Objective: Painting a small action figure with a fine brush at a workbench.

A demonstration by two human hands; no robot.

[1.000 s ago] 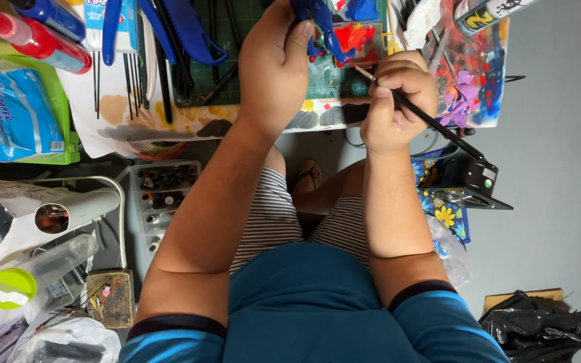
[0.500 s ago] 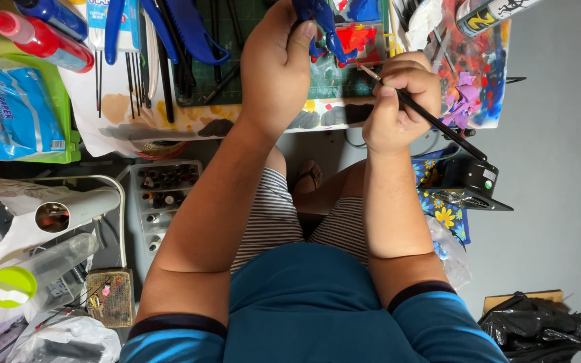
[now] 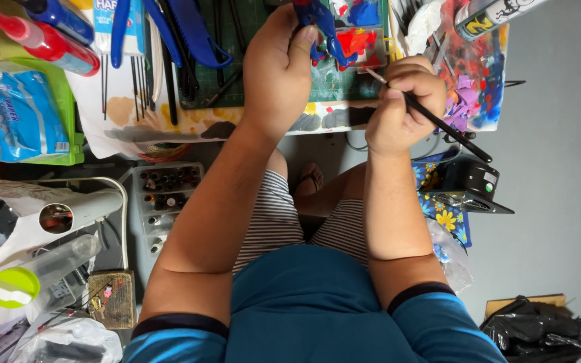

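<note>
My left hand (image 3: 278, 70) was raised over the desk (image 3: 169, 128), and its fingers were clamped on a small blue figure (image 3: 319, 23), with the thumb pressed on the side of it. The figure was above the green cutting mat (image 3: 250, 81), near the top edge of the view, so part of it was cut off. My right hand (image 3: 403, 101) was just beside, a little lower, and its fingers were closed together on a thin black paintbrush (image 3: 438, 124). The brush was tilted: its light tip (image 3: 370, 72) pointed up and left toward the blue figure, and the long handle went down to the right, past the edge of the desk. If the tip touched the figure or not, I could not tell.

On the mat near the figure there were spots of red and blue paint (image 3: 354, 40). At the left side of the desk lay a red bottle (image 3: 42, 39), a blue packet of wipes (image 3: 18, 114) on a green tray and some blue-handled tools (image 3: 189, 30). Under the desk stood a grey box with small paint bottles (image 3: 166, 195). A spray can (image 3: 489, 17) lay at the top right, and a black bag (image 3: 539, 329) was on the floor at the right.
</note>
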